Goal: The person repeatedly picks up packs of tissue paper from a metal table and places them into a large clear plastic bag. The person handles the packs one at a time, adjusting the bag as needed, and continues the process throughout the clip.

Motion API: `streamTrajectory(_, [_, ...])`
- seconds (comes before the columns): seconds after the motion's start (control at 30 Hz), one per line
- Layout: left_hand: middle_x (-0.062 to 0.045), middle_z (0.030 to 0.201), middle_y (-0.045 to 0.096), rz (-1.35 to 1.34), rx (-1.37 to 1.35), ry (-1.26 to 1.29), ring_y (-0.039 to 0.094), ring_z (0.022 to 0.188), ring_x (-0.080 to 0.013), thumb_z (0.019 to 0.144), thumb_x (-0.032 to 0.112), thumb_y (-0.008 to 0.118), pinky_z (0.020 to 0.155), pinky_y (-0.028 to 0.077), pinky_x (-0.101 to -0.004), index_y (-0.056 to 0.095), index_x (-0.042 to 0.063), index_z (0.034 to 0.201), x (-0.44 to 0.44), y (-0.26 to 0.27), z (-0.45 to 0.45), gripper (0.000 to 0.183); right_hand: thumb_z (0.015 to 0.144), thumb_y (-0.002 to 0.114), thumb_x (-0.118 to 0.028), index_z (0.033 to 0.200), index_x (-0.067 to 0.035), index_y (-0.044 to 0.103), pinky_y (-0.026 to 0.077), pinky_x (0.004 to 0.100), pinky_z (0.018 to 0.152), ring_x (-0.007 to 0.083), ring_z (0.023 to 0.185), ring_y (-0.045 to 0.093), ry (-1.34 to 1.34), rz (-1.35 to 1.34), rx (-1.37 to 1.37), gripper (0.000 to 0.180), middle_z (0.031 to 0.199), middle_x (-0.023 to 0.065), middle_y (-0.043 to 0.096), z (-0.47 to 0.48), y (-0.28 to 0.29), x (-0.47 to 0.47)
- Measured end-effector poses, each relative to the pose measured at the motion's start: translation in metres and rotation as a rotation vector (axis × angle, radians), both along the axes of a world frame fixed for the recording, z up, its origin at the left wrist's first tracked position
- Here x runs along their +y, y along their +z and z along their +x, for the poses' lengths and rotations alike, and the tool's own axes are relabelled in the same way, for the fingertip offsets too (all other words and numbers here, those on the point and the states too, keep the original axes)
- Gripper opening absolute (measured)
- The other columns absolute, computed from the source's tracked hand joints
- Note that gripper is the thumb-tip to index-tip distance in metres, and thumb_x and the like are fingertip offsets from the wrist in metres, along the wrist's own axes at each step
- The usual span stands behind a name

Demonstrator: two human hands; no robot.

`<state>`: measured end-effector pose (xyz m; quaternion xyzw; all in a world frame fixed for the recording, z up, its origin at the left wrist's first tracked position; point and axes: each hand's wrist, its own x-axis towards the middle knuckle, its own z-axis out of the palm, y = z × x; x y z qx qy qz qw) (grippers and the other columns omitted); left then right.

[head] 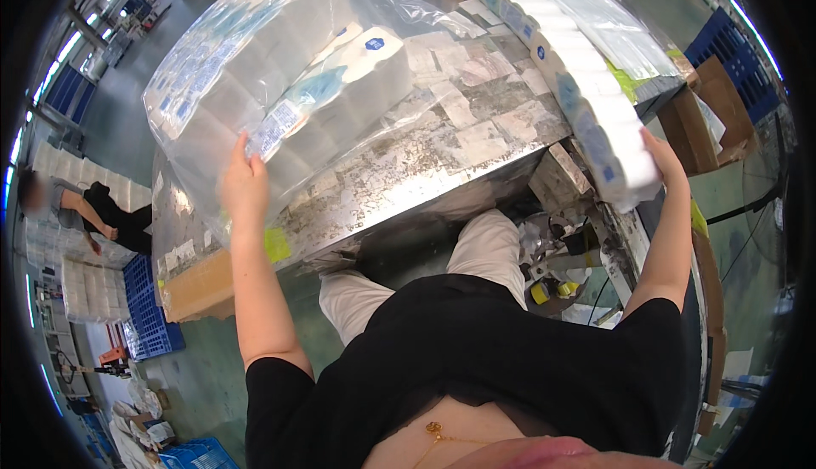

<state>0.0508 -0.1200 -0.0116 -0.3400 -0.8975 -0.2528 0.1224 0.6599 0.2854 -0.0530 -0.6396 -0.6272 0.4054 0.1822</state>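
Note:
A large clear plastic bag (191,150) lies on the worn metal table before me, with several long packs of paper rolls (376,96) inside it. My left hand (245,185) is at the near left side of this bag and grips its film, thumb and forefinger pointing away from me. Some of its fingers are hidden behind the palm. On the right, a long wrapped pack of white paper rolls (593,105) runs along the table edge, its near end jutting past the corner. My right hand (663,156) holds that near end from its outer side; the fingertips are partly hidden.
Flat clear plastic bags (605,16) are stacked beyond the right-hand pack. An open cardboard box (695,124) stands at the right. A person (83,207) is at the left, near stacked white packs and a blue pallet (150,303). Tape rolls (551,290) lie below the table.

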Motion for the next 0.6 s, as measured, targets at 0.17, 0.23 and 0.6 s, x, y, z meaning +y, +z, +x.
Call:
streamTrajectory(0.17, [-0.01, 0.073, 0.061, 0.156, -0.112, -0.062, 0.059, 0.069, -0.0234, 0.087, 0.018, 0.052, 0.066, 0.045, -0.035, 0.053, 0.011, 0.126, 0.004, 0.003, 0.025, 0.039, 0.087, 0.057, -0.04, 0.118, 0.006, 0.054, 0.05, 0.0309, 0.074, 0.0184, 0.084, 0.062, 0.332, 0.033, -0.055, 0.056, 0.102, 0.0132, 0.064, -0.147, -0.001, -0.065])
streamTrajectory(0.23, [-0.007, 0.068, 0.058, 0.155, -0.123, -0.057, 0.055, 0.063, -0.0194, 0.086, 0.017, 0.056, 0.062, 0.043, -0.0323, 0.057, 0.01, 0.12, -0.004, 0.006, 0.035, 0.035, 0.086, 0.061, -0.036, 0.118, 0.007, 0.052, 0.049, 0.034, 0.08, 0.0217, 0.095, 0.06, 0.258, 0.078, 0.228, 0.054, 0.108, 0.0165, 0.062, -0.194, 0.003, -0.114])
streamTrajectory(0.6, [-0.003, 0.071, 0.054, 0.504, 0.106, -0.195, 0.045, 0.061, -0.0105, 0.085, 0.006, 0.06, 0.058, 0.037, -0.0233, 0.062, -0.001, 0.091, -0.086, 0.045, 0.068, 0.01, 0.075, 0.063, -0.019, 0.122, 0.007, 0.047, 0.048, 0.0451, 0.091, 0.0349, 0.099, 0.06, 0.063, -0.579, 1.279, 0.056, 0.111, 0.0225, 0.06, -0.222, -0.053, -0.153])
